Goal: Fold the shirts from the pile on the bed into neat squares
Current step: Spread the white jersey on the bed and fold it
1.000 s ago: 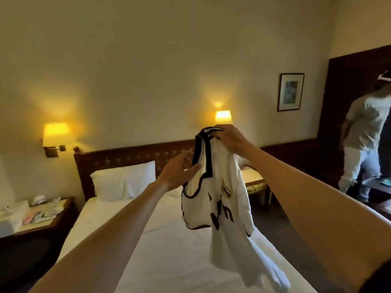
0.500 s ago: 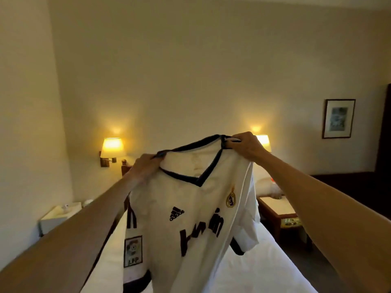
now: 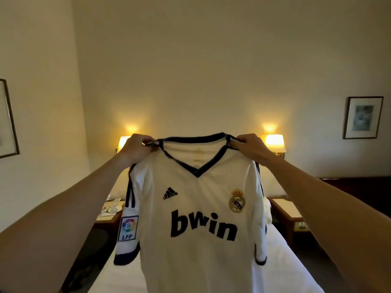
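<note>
White shirt (image 3: 196, 218) now spread flat — front facing.

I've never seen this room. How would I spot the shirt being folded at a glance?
Look above the white bed, between the two lit wall lamps. There the left hand and right hand pinch a white jersey by its shoulders so it hangs flat, front toward the camera. Its dark V-neck collar and black "bwin" lettering set it apart from the plain bedding.

one head-worn view faces forward along outstretched arms toward the far wall (image 3: 190, 60), held nearly level.
</note>
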Demonstrator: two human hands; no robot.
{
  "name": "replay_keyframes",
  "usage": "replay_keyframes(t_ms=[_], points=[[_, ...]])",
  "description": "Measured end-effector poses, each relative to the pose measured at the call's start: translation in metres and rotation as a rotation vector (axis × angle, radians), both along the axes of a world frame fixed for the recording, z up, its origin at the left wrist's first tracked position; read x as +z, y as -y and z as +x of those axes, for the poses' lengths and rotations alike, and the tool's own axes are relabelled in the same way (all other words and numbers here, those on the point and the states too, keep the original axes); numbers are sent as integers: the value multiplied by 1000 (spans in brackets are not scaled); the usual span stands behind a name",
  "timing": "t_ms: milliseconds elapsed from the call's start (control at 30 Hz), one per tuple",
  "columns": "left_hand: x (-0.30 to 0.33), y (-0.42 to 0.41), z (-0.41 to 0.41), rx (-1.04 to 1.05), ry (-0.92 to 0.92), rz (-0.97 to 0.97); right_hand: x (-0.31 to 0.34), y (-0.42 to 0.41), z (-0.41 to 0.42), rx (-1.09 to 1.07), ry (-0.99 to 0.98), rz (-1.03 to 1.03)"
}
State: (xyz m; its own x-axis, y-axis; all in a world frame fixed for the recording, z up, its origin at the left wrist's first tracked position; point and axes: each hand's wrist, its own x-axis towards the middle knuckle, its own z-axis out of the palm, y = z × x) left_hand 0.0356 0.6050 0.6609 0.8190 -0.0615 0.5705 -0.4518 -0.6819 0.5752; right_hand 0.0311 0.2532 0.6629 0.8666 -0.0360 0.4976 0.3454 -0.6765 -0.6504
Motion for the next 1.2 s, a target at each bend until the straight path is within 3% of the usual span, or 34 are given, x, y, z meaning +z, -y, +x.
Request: replay_keyframes(t_ms=[100,233,333,467,567,700,767,900,1200], points=[[2,0,-4,-7,-89,-94,11,4,-8,19,-54,-75],[2,15,-7,93,94,-430,14,6,-3,-96,253,28],[-8,32,-10,132,96,-283,9,4,0,-98,170,-113],[-8,21,-6,225,158,-312,4,21,3,-145,265,-7],[-6,21,-5,244,55,-157,-1,21,-1,-125,228,-70],[-6,25,-3,197,135,-234,1,19,-1,-149,256,10],[-6,24,-3,181,89,-209,0,21,-1,-120,158,-40],[-4,12,1,144,61,-302,-4,28,1,-123,259,-5],[-7,14,14,113,-96,-402,-11,24,12,-93,158,-83]])
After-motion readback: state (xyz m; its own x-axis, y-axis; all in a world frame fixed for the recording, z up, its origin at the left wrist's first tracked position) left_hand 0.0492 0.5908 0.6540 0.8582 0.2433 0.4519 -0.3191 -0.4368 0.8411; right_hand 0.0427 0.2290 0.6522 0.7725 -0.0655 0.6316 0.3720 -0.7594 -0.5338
